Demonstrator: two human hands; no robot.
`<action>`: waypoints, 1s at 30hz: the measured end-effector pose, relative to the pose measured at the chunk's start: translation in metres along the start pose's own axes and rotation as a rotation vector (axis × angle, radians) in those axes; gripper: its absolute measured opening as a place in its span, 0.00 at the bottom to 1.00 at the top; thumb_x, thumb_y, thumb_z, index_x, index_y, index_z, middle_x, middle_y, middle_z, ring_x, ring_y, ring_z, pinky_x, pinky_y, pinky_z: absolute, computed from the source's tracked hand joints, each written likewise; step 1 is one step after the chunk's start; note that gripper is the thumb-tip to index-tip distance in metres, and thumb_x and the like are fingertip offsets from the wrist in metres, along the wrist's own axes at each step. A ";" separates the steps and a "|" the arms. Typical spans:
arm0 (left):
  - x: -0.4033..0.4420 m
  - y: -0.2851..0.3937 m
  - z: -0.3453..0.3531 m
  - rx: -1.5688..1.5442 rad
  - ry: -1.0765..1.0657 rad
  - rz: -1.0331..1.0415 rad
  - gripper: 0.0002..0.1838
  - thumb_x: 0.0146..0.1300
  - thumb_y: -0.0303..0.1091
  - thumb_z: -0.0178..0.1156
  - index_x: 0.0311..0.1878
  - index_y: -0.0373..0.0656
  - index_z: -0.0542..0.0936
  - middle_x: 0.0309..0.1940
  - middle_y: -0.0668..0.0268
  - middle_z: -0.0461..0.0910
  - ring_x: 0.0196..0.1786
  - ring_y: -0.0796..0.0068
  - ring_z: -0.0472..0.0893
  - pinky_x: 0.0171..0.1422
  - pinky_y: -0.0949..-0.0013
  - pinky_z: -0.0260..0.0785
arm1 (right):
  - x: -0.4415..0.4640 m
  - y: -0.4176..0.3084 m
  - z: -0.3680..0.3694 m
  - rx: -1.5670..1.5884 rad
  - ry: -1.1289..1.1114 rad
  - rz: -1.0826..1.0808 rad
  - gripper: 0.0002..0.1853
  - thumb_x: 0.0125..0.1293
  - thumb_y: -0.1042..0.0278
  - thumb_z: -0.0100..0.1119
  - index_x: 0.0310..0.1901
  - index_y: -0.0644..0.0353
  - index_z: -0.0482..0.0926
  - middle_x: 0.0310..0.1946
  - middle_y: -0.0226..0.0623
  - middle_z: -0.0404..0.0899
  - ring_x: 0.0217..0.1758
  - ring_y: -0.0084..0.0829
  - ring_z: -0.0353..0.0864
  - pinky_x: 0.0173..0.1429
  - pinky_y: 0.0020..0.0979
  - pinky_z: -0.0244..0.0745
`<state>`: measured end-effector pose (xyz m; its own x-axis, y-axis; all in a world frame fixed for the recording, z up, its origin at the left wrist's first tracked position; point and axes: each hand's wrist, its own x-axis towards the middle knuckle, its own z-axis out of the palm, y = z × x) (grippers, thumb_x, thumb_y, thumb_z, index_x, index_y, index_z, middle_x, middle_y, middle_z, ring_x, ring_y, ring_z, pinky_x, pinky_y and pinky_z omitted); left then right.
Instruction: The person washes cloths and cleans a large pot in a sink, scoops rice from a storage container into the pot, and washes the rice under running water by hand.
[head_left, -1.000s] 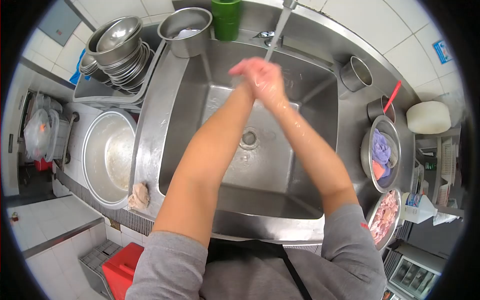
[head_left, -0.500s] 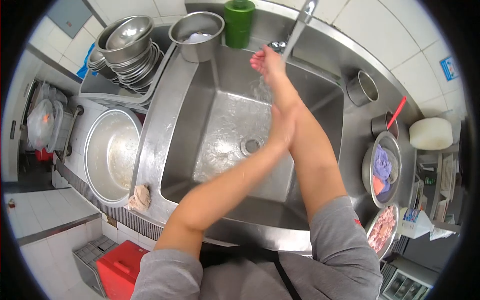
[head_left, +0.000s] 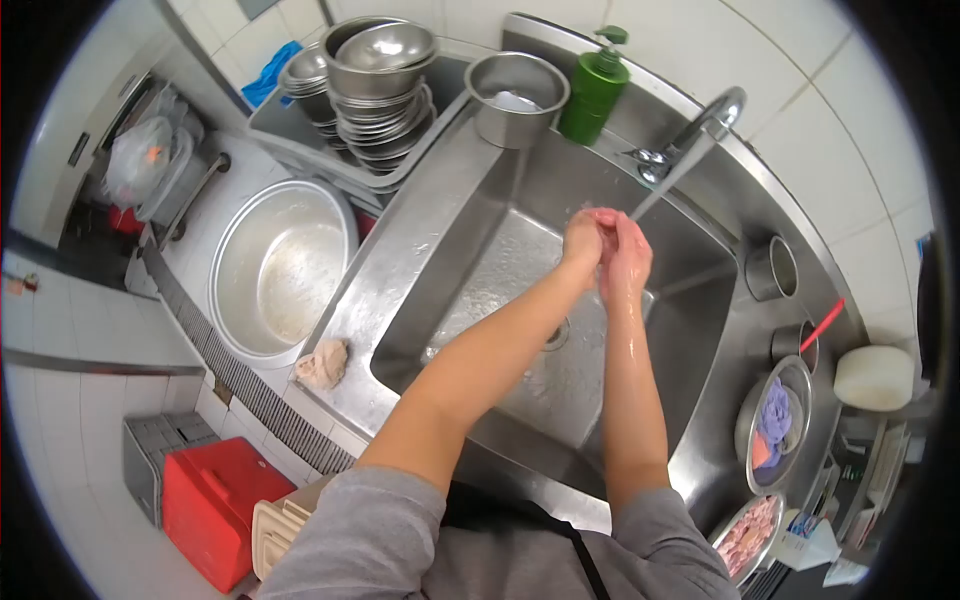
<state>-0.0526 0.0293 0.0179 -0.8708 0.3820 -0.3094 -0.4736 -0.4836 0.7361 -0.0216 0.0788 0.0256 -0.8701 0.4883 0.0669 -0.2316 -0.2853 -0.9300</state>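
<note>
Water meets the right hand against the left hand.

- Drain: was partly hidden by left forearm.
- Grey shirt: was cut off at lower edge.
- Bottle label: print was too small to read.

A grey short-sleeved fabric shirt, black cloth apron and narrow black strap cover the near torso; left hand and right hand are bare.
</note>
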 end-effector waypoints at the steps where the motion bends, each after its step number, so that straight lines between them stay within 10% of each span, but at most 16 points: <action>1: 0.003 0.001 -0.020 0.244 -0.009 0.033 0.19 0.58 0.47 0.50 0.44 0.42 0.70 0.37 0.65 0.74 0.44 0.71 0.73 0.47 0.70 0.66 | 0.000 0.012 -0.009 -0.314 -0.065 -0.015 0.19 0.55 0.55 0.52 0.38 0.65 0.74 0.35 0.43 0.77 0.40 0.38 0.76 0.44 0.31 0.70; 4: -0.036 0.044 -0.079 1.341 -0.052 0.401 0.21 0.49 0.38 0.59 0.48 0.42 0.71 0.43 0.58 0.72 0.49 0.62 0.71 0.52 0.67 0.63 | 0.007 0.036 -0.050 -1.262 -0.352 0.064 0.23 0.53 0.52 0.55 0.46 0.59 0.73 0.42 0.44 0.76 0.47 0.42 0.74 0.50 0.37 0.67; 9: -0.114 0.151 -0.249 1.231 0.464 0.591 0.16 0.45 0.34 0.59 0.40 0.42 0.74 0.41 0.54 0.72 0.46 0.57 0.71 0.51 0.62 0.63 | -0.038 0.072 -0.059 -1.620 -0.775 0.409 0.26 0.48 0.48 0.56 0.48 0.51 0.73 0.48 0.41 0.72 0.56 0.44 0.66 0.53 0.64 0.50; 11: -0.160 0.176 -0.351 1.446 0.883 0.810 0.20 0.45 0.33 0.60 0.44 0.41 0.72 0.41 0.54 0.72 0.47 0.57 0.71 0.52 0.62 0.62 | -0.056 0.074 -0.030 -1.650 -0.826 0.350 0.24 0.49 0.50 0.57 0.47 0.52 0.74 0.47 0.41 0.73 0.53 0.43 0.68 0.53 0.56 0.56; 13: -0.224 0.185 -0.425 1.524 1.315 0.553 0.24 0.46 0.37 0.60 0.47 0.37 0.71 0.45 0.54 0.72 0.50 0.56 0.69 0.55 0.63 0.60 | -0.067 0.085 -0.011 -1.561 -0.870 0.270 0.23 0.49 0.52 0.57 0.46 0.54 0.75 0.45 0.42 0.74 0.50 0.43 0.71 0.52 0.48 0.61; 15: -0.268 0.166 -0.526 1.147 1.587 -0.235 0.36 0.50 0.54 0.54 0.53 0.31 0.66 0.50 0.53 0.70 0.56 0.58 0.66 0.56 0.63 0.60 | -0.072 0.105 -0.004 -1.357 -0.893 0.186 0.21 0.50 0.55 0.57 0.44 0.56 0.75 0.43 0.44 0.75 0.46 0.42 0.74 0.49 0.38 0.67; 19: -0.304 0.100 -0.545 -0.084 1.376 -0.201 0.29 0.48 0.49 0.58 0.52 0.45 0.70 0.53 0.58 0.66 0.51 0.53 0.68 0.48 0.46 0.61 | -0.100 0.108 0.007 -1.328 -0.925 0.109 0.18 0.51 0.58 0.57 0.42 0.60 0.76 0.36 0.47 0.77 0.39 0.39 0.77 0.42 0.30 0.71; 27: -0.276 0.186 -0.546 -0.390 0.974 0.732 0.23 0.50 0.32 0.56 0.45 0.25 0.67 0.42 0.52 0.73 0.44 0.60 0.74 0.52 0.62 0.65 | -0.153 0.075 -0.009 -1.422 -0.845 0.304 0.17 0.51 0.58 0.56 0.41 0.59 0.77 0.37 0.46 0.77 0.41 0.42 0.76 0.47 0.35 0.69; 30: -0.278 0.290 -0.506 -0.498 0.768 0.745 0.16 0.49 0.27 0.55 0.41 0.27 0.71 0.40 0.52 0.73 0.45 0.59 0.74 0.52 0.61 0.66 | -0.171 0.068 -0.006 -1.433 -0.831 0.285 0.17 0.51 0.58 0.56 0.40 0.59 0.77 0.36 0.44 0.77 0.41 0.41 0.76 0.46 0.35 0.70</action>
<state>-0.0142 -0.6158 0.0129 -0.7243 -0.6166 -0.3086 0.3344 -0.7056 0.6248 0.1143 -0.0195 -0.0515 -0.8977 -0.1139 -0.4257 0.1117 0.8757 -0.4698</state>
